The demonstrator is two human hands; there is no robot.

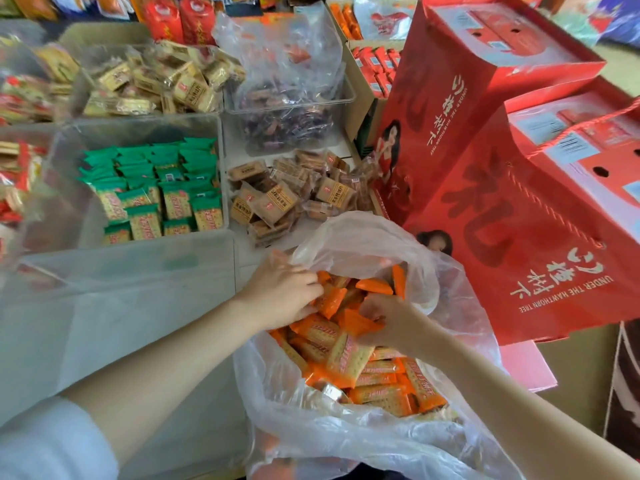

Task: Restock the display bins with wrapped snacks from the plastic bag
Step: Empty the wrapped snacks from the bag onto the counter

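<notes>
fingertips of both hands (332, 303) seem buried among orange snacks (349, 344).

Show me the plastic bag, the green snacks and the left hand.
plastic bag (360, 237), head view, upper rim
green snacks (156, 188), head view, middle of pile
left hand (284, 292), head view, back of hand

White display table (242, 252), clear bins (138, 133), loose brown snacks (277, 199)
</notes>
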